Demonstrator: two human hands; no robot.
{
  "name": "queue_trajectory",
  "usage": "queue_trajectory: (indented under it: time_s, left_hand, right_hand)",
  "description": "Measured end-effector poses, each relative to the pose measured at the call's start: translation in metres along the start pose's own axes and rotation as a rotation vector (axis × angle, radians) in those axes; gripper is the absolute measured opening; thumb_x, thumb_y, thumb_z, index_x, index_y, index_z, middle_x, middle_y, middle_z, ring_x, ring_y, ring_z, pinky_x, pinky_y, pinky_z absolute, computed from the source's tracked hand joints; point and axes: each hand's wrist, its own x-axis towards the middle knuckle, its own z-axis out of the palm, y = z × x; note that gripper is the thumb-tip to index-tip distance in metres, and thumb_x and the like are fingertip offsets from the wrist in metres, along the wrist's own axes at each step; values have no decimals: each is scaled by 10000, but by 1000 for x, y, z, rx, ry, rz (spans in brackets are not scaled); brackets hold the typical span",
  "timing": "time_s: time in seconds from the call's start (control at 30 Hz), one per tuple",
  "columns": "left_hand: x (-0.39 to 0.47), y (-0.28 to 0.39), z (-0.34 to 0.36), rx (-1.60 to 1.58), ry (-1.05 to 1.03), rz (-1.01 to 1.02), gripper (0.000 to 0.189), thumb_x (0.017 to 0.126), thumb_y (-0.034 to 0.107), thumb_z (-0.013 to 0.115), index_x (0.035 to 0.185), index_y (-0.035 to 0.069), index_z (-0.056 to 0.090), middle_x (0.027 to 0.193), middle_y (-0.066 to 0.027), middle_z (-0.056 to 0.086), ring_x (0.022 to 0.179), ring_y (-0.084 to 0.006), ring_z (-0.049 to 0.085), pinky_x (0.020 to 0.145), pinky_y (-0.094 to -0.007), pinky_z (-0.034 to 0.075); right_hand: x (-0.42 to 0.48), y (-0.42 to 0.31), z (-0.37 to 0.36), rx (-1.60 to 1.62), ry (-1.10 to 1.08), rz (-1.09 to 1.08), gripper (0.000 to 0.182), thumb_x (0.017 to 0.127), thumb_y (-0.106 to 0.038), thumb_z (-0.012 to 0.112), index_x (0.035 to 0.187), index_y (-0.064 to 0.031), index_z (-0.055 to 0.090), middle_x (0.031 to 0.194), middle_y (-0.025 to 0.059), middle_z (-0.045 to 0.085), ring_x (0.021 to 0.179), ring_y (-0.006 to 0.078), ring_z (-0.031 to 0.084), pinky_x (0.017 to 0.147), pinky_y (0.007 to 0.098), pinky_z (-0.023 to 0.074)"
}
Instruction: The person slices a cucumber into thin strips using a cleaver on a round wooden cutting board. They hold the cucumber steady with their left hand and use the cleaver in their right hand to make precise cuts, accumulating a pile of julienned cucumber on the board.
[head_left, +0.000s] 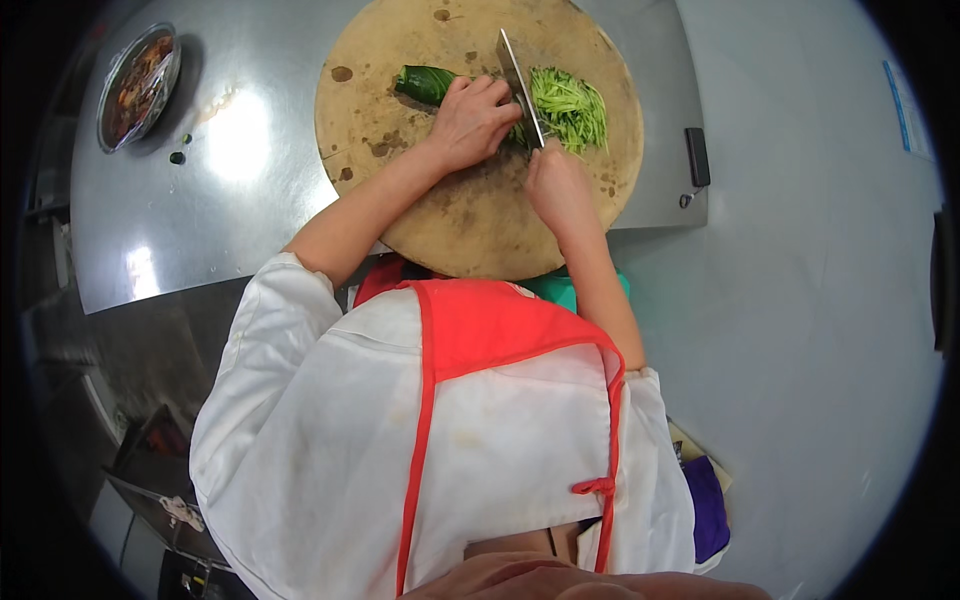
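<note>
On a round wooden chopping block (465, 217) lies a dark green cucumber (426, 84), its uncut end pointing left. My left hand (476, 120) presses down on its right part with curled fingers, the knuckles close beside the blade. My right hand (559, 180) grips the handle of a cleaver (519, 86), whose broad blade stands upright on edge, pointing away from me. Directly right of the blade is a heap of thin pale green cucumber shreds (570, 109). The cucumber's right portion is partly hidden under my left hand, and the handle is covered by my right.
The block rests on a stainless steel table (255, 172). At the far left stands a metal bowl (139, 88) of reddish food under clear film. Two small cucumber ends (177, 157) lie near it. A black rectangular device (697, 157) sits at the table's right edge, beside a pale wall.
</note>
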Motion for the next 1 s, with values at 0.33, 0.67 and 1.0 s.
queue_trajectory:
  time_s: [0.33, 0.67, 1.0]
  left_hand:
    - [0, 0, 0, -30, 8, -10, 108, 771, 140, 720, 855, 144, 652, 891, -21, 567, 923, -228, 555, 815, -389, 394]
    - [-1, -1, -2, -47, 27, -10, 103, 771, 127, 719, 854, 134, 659, 881, -25, 566, 902, -234, 554, 816, -388, 397]
    - [-3, -5, -2, -111, 75, 7, 121, 775, 116, 720, 877, 112, 654, 882, -40, 560, 895, -249, 555, 797, -389, 417]
  right_hand:
    - [0, 1, 2, -53, -22, -16, 191, 927, -148, 552, 879, 36, 572, 746, 295, 644, 731, 467, 651, 655, 547, 513]
    - [-1, 1, -4, 36, 29, -12, 220, 939, -156, 559, 851, 46, 575, 740, 291, 642, 718, 467, 650, 648, 539, 520]
    - [4, 3, 10, 12, 6, -6, 235, 951, -174, 547, 894, 53, 569, 768, 299, 644, 736, 476, 644, 668, 557, 508]
